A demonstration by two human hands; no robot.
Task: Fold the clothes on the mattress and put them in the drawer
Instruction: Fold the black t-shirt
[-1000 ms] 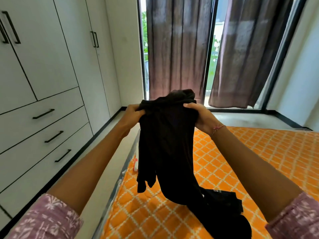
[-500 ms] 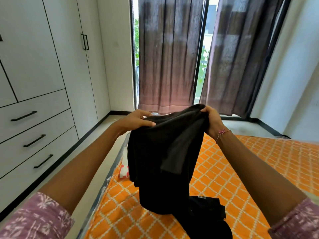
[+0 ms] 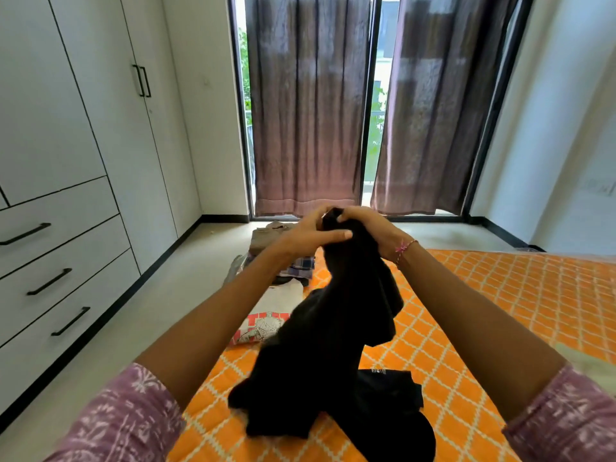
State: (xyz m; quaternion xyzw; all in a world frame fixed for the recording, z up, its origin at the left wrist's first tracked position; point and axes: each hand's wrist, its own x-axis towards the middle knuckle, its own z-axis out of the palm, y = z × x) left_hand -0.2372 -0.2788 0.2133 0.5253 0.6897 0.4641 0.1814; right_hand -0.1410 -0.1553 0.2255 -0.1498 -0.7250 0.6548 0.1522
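A black garment (image 3: 336, 331) hangs from both hands over the orange patterned mattress (image 3: 500, 311), its lower end bunched on the mattress. My left hand (image 3: 310, 236) and my right hand (image 3: 370, 228) are pressed together at the garment's top edge, both gripping it. Another black piece (image 3: 390, 391) lies on the mattress underneath. A pile of folded clothes (image 3: 283, 258) and a white printed shirt (image 3: 266, 323) sit at the mattress's far left corner. Three closed drawers (image 3: 50, 261) with black handles are in the wardrobe at left.
White wardrobe doors (image 3: 100, 95) line the left wall. A strip of bare floor (image 3: 150, 295) runs between wardrobe and mattress. Brown curtains (image 3: 306, 111) hang over a glass door straight ahead. A white wall (image 3: 566, 128) stands at right.
My hands have come together, bringing the two top corners of the black garment into one grip, and have lowered. The view has tilted, revealing the clothes pile behind.
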